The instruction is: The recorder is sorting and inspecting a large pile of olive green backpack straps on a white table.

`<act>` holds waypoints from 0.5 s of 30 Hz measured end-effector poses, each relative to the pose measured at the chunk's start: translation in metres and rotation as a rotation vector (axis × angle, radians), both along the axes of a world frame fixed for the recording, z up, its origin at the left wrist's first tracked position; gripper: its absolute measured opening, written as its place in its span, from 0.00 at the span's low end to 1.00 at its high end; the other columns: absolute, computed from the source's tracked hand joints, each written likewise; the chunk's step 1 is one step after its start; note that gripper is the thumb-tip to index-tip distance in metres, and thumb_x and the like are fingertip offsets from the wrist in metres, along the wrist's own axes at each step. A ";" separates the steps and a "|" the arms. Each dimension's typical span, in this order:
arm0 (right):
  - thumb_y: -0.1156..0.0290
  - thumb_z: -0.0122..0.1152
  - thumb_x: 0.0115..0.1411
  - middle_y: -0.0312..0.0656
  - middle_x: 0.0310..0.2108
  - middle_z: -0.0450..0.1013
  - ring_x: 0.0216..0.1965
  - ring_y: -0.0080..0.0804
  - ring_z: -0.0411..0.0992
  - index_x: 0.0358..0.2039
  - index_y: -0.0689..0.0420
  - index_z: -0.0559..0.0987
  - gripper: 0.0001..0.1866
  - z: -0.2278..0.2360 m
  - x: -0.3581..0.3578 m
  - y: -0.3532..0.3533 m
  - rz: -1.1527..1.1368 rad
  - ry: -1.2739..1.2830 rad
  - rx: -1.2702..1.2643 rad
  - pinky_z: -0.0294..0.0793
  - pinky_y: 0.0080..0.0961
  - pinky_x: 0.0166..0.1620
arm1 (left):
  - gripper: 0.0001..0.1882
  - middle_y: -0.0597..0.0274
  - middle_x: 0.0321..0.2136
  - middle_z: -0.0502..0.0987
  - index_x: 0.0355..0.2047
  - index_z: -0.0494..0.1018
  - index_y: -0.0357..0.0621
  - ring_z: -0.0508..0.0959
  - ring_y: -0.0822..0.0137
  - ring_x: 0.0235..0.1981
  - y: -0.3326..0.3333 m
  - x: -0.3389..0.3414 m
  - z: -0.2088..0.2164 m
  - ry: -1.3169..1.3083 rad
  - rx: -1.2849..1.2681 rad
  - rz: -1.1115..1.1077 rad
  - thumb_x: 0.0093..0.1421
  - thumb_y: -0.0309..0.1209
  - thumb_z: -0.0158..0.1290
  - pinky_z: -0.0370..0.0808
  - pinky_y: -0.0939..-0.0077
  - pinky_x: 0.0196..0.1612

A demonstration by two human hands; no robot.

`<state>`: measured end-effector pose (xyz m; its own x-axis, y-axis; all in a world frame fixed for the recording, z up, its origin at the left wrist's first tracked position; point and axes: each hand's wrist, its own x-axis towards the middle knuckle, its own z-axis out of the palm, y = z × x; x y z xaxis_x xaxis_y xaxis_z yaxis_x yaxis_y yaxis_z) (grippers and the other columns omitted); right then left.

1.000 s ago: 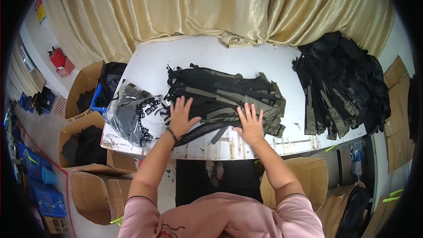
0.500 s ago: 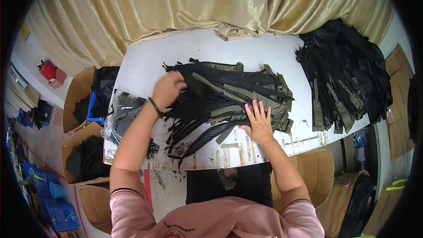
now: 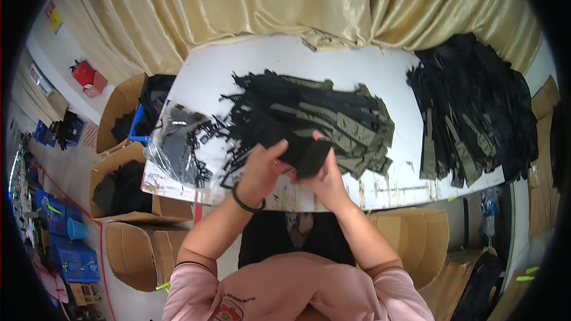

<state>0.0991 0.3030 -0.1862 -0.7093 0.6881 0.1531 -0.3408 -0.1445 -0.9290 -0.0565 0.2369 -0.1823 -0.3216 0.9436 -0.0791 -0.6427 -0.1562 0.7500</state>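
Note:
Both hands are together over the near middle of the white table [image 3: 208,59]. My left hand [image 3: 262,172] is closed on one side of a black padded fabric strap [image 3: 308,157], thumb on top. My right hand [image 3: 327,179] grips the strap's other end, its fingers partly hidden behind the cloth. Just beyond the hands lies a fanned pile of similar black straps with olive-green ends [image 3: 351,128]. To the left, black plastic buckles [image 3: 205,134] lie beside and against a clear plastic bag [image 3: 169,157].
A big heap of black and olive straps [image 3: 470,107] covers the table's right end. Cardboard boxes [image 3: 128,241] stand on the floor at the left, another box [image 3: 410,238] below the near right edge. A gold curtain [image 3: 267,6] hangs along the far edge.
Both hands have left the pile, where the right lay flat and the left reached over the far-left ends. They have come together nearer me, now holding a strap. The head view has shifted slightly.

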 end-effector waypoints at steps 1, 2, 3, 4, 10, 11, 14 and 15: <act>0.87 0.54 0.55 0.41 0.50 0.68 0.44 0.27 0.70 0.56 0.56 0.66 0.28 -0.009 0.005 -0.003 0.025 0.072 -0.206 0.69 0.22 0.47 | 0.16 0.59 0.40 0.77 0.48 0.69 0.42 0.79 0.64 0.37 -0.009 0.014 -0.021 -0.063 -0.114 -0.089 0.62 0.35 0.52 0.78 0.70 0.36; 0.87 0.54 0.55 0.41 0.50 0.68 0.44 0.27 0.70 0.56 0.56 0.66 0.28 -0.024 0.014 0.001 0.017 0.062 -0.219 0.69 0.22 0.47 | 0.16 0.60 0.38 0.77 0.46 0.70 0.43 0.79 0.65 0.35 -0.016 0.026 -0.038 -0.123 -0.224 -0.175 0.62 0.37 0.53 0.78 0.71 0.33; 0.88 0.53 0.54 0.38 0.45 0.69 0.41 0.24 0.70 0.51 0.57 0.69 0.23 -0.044 0.028 0.010 -0.044 -0.026 -0.096 0.69 0.20 0.45 | 0.16 0.60 0.38 0.77 0.46 0.70 0.43 0.79 0.65 0.35 -0.024 0.029 -0.059 -0.130 -0.235 -0.192 0.62 0.37 0.53 0.78 0.71 0.33; 0.90 0.51 0.54 0.34 0.40 0.71 0.39 0.21 0.70 0.46 0.58 0.73 0.20 -0.057 0.042 0.017 -0.097 -0.113 0.027 0.68 0.17 0.43 | 0.17 0.60 0.36 0.77 0.44 0.69 0.42 0.78 0.66 0.33 -0.037 0.024 -0.083 -0.092 -0.304 -0.415 0.60 0.39 0.55 0.77 0.72 0.31; 0.81 0.55 0.55 0.40 0.28 0.74 0.30 0.25 0.72 0.31 0.63 0.77 0.04 -0.080 0.097 0.016 -0.188 -0.240 -0.253 0.72 0.23 0.36 | 0.24 0.53 0.42 0.74 0.42 0.69 0.42 0.75 0.55 0.42 -0.038 0.060 -0.042 1.461 -0.083 0.046 0.49 0.39 0.64 0.74 0.62 0.41; 0.78 0.56 0.57 0.42 0.26 0.74 0.27 0.28 0.73 0.30 0.65 0.77 0.04 -0.086 0.102 0.014 -0.062 -0.212 -0.491 0.73 0.26 0.33 | 0.24 0.53 0.45 0.72 0.43 0.69 0.42 0.75 0.55 0.43 -0.025 0.069 -0.031 1.650 0.044 0.140 0.49 0.37 0.64 0.74 0.64 0.41; 0.74 0.57 0.58 0.43 0.18 0.72 0.20 0.31 0.70 0.25 0.63 0.75 0.07 -0.070 0.091 -0.009 -0.062 -0.085 -0.806 0.71 0.28 0.27 | 0.19 0.52 0.43 0.74 0.44 0.70 0.40 0.76 0.55 0.42 0.003 0.076 -0.038 1.846 0.285 0.178 0.53 0.32 0.61 0.73 0.70 0.40; 0.75 0.61 0.56 0.44 0.26 0.73 0.25 0.31 0.71 0.30 0.62 0.74 0.06 -0.076 0.101 -0.005 -0.059 -0.179 -0.772 0.70 0.27 0.30 | 0.16 0.52 0.39 0.75 0.42 0.71 0.38 0.77 0.55 0.40 0.008 0.077 -0.045 1.585 0.033 -0.075 0.55 0.31 0.59 0.72 0.71 0.40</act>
<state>0.1998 0.2983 -0.2625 -0.6369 0.5908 -0.4953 -0.2232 -0.7563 -0.6150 0.0208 0.2448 -0.2276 -0.0095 0.9547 0.2974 0.7474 -0.1908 0.6363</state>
